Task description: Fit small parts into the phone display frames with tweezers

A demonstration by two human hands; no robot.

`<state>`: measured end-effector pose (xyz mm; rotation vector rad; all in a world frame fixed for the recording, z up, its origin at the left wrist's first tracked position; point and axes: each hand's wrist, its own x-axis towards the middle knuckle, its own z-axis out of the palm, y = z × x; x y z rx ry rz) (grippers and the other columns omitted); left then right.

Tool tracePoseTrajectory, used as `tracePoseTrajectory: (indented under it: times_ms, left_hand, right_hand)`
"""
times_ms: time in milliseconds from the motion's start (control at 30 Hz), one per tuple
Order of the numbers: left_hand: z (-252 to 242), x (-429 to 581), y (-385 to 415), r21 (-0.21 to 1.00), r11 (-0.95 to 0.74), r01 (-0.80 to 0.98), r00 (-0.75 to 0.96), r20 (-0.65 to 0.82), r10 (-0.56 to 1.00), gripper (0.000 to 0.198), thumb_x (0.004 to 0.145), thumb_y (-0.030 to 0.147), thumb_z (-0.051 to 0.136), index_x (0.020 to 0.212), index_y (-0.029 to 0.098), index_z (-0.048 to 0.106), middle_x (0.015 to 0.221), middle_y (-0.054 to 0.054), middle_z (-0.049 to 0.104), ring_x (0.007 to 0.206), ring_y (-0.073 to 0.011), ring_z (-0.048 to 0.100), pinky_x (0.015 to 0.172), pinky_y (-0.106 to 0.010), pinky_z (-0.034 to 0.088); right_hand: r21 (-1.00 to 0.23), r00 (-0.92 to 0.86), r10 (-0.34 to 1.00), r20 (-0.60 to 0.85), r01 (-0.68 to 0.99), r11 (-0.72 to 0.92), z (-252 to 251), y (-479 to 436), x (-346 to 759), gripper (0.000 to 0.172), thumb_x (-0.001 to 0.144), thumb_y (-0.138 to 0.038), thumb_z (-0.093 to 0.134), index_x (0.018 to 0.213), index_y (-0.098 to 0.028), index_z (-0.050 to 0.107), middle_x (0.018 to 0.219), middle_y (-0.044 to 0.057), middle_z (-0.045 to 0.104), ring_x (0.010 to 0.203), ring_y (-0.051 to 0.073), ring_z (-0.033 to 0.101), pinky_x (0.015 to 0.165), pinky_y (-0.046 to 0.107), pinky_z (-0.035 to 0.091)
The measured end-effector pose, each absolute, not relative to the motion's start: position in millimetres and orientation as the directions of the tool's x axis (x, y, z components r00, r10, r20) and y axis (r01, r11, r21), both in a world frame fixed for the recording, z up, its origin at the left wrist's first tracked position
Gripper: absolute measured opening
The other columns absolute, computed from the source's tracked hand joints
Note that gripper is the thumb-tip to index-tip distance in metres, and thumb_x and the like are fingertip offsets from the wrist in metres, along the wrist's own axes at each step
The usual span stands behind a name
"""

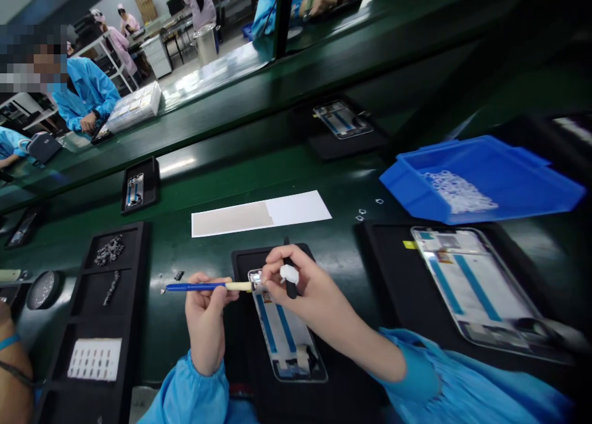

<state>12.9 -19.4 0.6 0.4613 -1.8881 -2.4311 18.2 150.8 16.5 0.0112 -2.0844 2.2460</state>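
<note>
My left hand [207, 325] is closed around a thin pen-like tool [197, 286], blue at one end and pale at the other. Its pale end reaches the top left edge of a phone housing [280, 325] with two blue strips, which lies on a black mat [259, 390]. Above the housing's top end, my right hand [305, 285] grips a slim black tool [290, 288] with a white wrapping [289, 273] on it. The fingertips of this hand are close to the housing's top; whether they touch it is hidden.
To the right are a larger device housing [481, 288] and a blue bin [522, 183] of small white pieces. A paper strip [296, 208] lies ahead. Left stands a black compartment tray [134, 288] with small parts. Farther off are more housings and co-workers in blue sleeves [95, 82].
</note>
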Motion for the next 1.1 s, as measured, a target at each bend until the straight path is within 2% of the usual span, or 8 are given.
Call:
tracePoseTrajectory:
  times_ms: [100,167,300,400,600,700,900,1100]
  left_hand:
    - [3.2,10.3,-18.7,0.949,-0.267,-0.170,-0.953,-0.227,-0.202,0.057,0.062,0.041,0.088,0.097,0.021,0.048,0.077,0.001,0.075,0.059,-0.0132,0.071,0.064,-0.024,0.060]
    - [2.7,9.2,-20.6,0.955,-0.249,-0.159,-0.954,-0.213,-0.209,0.057,0.061,0.041,0.088,0.097,0.022,0.048,0.078,0.002,0.076,0.060,-0.0123,0.071,0.064,-0.022,0.060]
    - [-1.0,8.0,-26.2,0.975,-0.176,-0.134,-0.965,-0.169,-0.200,0.054,0.065,0.042,0.086,0.098,0.022,0.049,0.080,0.001,0.077,0.066,-0.0127,0.073,0.069,-0.021,0.060]
    - [-2.4,8.8,-28.9,0.995,-0.049,-0.091,-0.980,-0.098,-0.171,0.047,0.071,0.039,0.083,0.098,0.022,0.049,0.083,0.000,0.077,0.070,-0.0149,0.075,0.071,-0.023,0.061]
    - [0.2,10.0,-23.4,0.939,0.316,0.133,-0.985,0.161,-0.063,0.031,0.082,0.034,0.073,0.098,0.021,0.050,0.086,-0.005,0.078,0.079,-0.0218,0.076,0.071,-0.031,0.063]
    - [0.7,6.2,-15.7,0.831,0.478,0.283,-0.955,0.289,0.062,0.026,0.083,0.030,0.073,0.097,0.020,0.053,0.088,-0.006,0.077,0.085,-0.0229,0.076,0.077,-0.034,0.062]
    - [7.0,-9.7,3.3,0.597,0.618,0.512,-0.859,0.346,0.377,0.011,0.089,0.021,0.065,0.098,0.021,0.058,0.093,-0.005,0.075,0.088,-0.0207,0.074,0.077,-0.033,0.061]
    - [10.9,-17.9,15.6,0.547,0.636,0.544,-0.837,0.299,0.459,0.013,0.088,0.017,0.066,0.099,0.021,0.060,0.093,-0.005,0.075,0.085,-0.0194,0.074,0.075,-0.029,0.060]
  right_hand:
    - [-0.989,-0.976,0.186,0.111,-0.091,0.113,28.7,198.2,19.4,0.017,0.079,-0.029,0.061,0.090,-0.022,0.050,0.074,0.001,0.062,0.066,0.017,0.063,0.058,0.028,0.052]
    - [-0.935,-0.896,0.387,0.218,-0.079,0.345,35.3,247.4,16.1,0.021,0.075,-0.033,0.064,0.089,-0.023,0.052,0.079,0.003,0.062,0.072,0.021,0.064,0.063,0.033,0.053]
    - [-0.719,-0.657,0.715,0.237,0.376,0.584,30.8,351.8,5.0,0.019,0.072,-0.035,0.064,0.082,-0.027,0.050,0.073,0.003,0.057,0.077,0.030,0.061,0.081,0.054,0.047]
    - [-0.635,-0.698,0.684,0.212,0.433,0.639,15.6,394.8,-2.4,0.016,0.078,-0.037,0.058,0.087,-0.028,0.048,0.069,0.001,0.052,0.077,0.031,0.059,0.084,0.059,0.045]
    - [-0.706,-0.714,0.676,0.182,0.383,0.595,13.1,371.9,-4.0,0.019,0.079,-0.045,0.058,0.085,-0.028,0.051,0.076,0.004,0.059,0.079,0.032,0.061,0.080,0.052,0.046]
    - [-0.719,-0.787,0.562,0.253,0.236,0.654,18.3,337.0,2.6,0.023,0.080,-0.047,0.056,0.092,-0.028,0.053,0.091,0.006,0.066,0.085,0.033,0.064,0.080,0.049,0.048]
    - [-0.745,-0.975,-0.117,0.187,-0.218,0.631,-2.5,262.6,8.3,0.018,0.084,-0.018,0.051,0.100,-0.024,0.057,0.097,0.004,0.070,0.089,0.025,0.066,0.072,0.035,0.050]
    - [-0.766,-0.941,-0.266,0.209,-0.327,0.553,-26.3,225.9,0.5,0.034,0.077,0.002,0.046,0.099,-0.023,0.053,0.089,0.002,0.066,0.084,0.021,0.062,0.104,0.050,0.040]
